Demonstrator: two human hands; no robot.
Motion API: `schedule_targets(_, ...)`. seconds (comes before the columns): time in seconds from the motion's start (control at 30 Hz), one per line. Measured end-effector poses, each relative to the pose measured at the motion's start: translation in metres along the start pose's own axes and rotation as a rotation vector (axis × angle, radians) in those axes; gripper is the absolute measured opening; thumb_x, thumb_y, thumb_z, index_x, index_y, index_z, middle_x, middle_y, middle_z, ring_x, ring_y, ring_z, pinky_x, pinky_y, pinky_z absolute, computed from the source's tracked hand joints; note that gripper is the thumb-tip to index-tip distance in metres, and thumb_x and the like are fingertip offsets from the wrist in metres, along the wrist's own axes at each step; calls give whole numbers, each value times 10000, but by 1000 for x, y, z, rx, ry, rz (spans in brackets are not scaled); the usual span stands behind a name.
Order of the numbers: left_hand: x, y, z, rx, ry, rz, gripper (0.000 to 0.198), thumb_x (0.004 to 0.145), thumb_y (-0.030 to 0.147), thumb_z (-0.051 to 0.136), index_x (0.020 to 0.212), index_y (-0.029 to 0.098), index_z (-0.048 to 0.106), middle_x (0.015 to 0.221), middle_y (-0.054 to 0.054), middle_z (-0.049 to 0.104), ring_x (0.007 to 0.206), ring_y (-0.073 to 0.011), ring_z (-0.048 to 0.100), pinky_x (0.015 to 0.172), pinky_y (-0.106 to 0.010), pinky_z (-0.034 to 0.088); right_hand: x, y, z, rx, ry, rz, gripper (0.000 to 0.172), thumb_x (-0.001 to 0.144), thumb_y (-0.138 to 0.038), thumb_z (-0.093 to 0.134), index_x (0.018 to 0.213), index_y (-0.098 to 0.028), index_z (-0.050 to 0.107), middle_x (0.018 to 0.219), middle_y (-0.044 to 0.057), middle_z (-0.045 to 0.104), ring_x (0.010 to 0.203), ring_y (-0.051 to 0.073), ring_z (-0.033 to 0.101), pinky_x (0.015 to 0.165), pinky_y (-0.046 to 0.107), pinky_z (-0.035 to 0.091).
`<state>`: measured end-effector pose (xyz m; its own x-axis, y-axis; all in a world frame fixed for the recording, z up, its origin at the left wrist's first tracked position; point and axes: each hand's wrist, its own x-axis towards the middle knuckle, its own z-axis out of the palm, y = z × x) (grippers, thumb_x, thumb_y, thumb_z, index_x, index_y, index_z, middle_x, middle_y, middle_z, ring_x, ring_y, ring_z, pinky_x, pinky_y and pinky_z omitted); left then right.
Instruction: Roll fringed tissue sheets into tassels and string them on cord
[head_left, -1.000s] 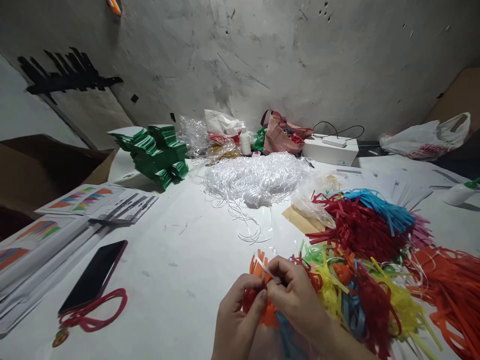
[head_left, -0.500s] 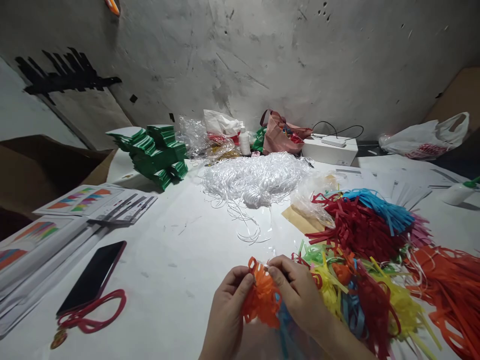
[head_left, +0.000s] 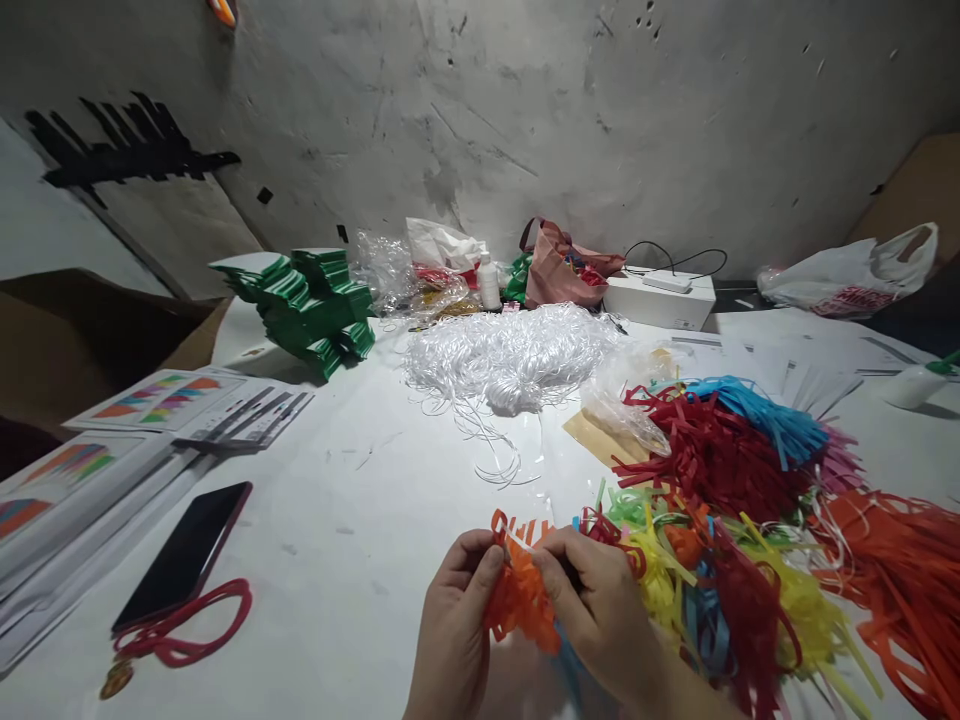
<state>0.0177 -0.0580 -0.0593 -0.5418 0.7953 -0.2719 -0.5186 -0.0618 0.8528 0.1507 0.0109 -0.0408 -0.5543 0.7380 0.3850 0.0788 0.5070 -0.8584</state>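
Observation:
My left hand (head_left: 456,625) and my right hand (head_left: 596,610) are both pinched on a small orange bundle of fringed paper strips (head_left: 521,600), held low over the white table (head_left: 360,560). A thin white string (head_left: 519,544) runs between my fingertips across the bundle's top. Just right of my right hand lies a heap of mixed coloured strip bundles (head_left: 720,590) in yellow, blue, red and green. Further back sit red strips (head_left: 712,455) and blue strips (head_left: 757,405).
A tangle of white string (head_left: 510,360) lies mid-table. A black phone (head_left: 184,555) with a red lanyard (head_left: 180,640) rests at the left, next to printed colour sheets (head_left: 161,398). Green folded stacks (head_left: 315,305), bags, a white bottle (head_left: 490,282) and a white box (head_left: 660,302) line the wall.
My hands have shifted slightly down and left with the orange bundle. The bundle has turned, so more of its looped fringe shows between my fingers.

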Motion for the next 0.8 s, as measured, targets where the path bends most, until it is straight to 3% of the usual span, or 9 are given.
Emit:
schedule_targets(0.2, -5, -1, 1, 178, -95, 83, 324, 712, 458, 844, 846, 196, 710, 858, -41, 729, 852, -223, 691, 780, -299, 560, 11, -2, 7, 4, -60, 111, 224, 969, -398, 538, 934, -195, 627, 654, -44, 559, 556, 107, 514, 525, 210, 370)
schedule_targets(0.33, -4, 6, -2, 182, -134, 71, 347, 726, 491, 823, 905, 205, 742, 903, -55, 729, 939, -255, 677, 839, -325, 552, 15, -4, 10, 27, -27, 88, 244, 985, -352, 485, 827, -191, 578, 655, -38, 548, 565, 102, 513, 538, 210, 372)
schedule_targets(0.43, 0, 10, 0, 135, -119, 77, 311, 747, 475, 812, 876, 200, 743, 884, -42, 706, 920, -227, 653, 835, -293, 538, 14, -7, 11, 24, -44, 68, 229, 979, -328, 479, 828, -189, 582, 655, -30, 564, 572, 106, 528, 543, 214, 374)
schedule_targets(0.57, 8, 17, 9, 118, -167, 130, 274, 763, 399, 819, 683, 165, 699, 754, -11, 629, 736, -140, 576, 719, -217, 517, 14, -10, 12, -26, -92, 30, 218, 973, -294, 458, 846, -185, 597, 680, -10, 604, 611, 120, 563, 594, 227, 409)
schedule_targets(0.67, 22, 47, 1, -56, -32, 155, 296, 663, 377, 886, 678, 163, 682, 764, -6, 639, 648, -105, 548, 601, -182, 510, 16, -3, 5, -156, -83, -28, 227, 965, -253, 423, 810, -189, 577, 655, -16, 577, 592, 122, 538, 576, 231, 392)
schedule_targets(0.73, 37, 82, -19, -171, 93, 159, 254, 671, 278, 868, 675, 162, 642, 697, 20, 615, 554, -70, 507, 496, -134, 465, 18, 7, -5, -255, -74, -59, 232, 956, -235, 409, 789, -190, 564, 669, -8, 572, 605, 130, 527, 584, 242, 379)
schedule_targets(0.8, 53, 118, -45, -230, 207, 225, 247, 758, 172, 745, 630, 169, 533, 555, 72, 475, 433, -42, 390, 383, -102, 368, 19, 17, -18, -325, -78, -58, 227, 954, -216, 407, 792, -189, 563, 691, 0, 582, 625, 134, 532, 600, 244, 375)
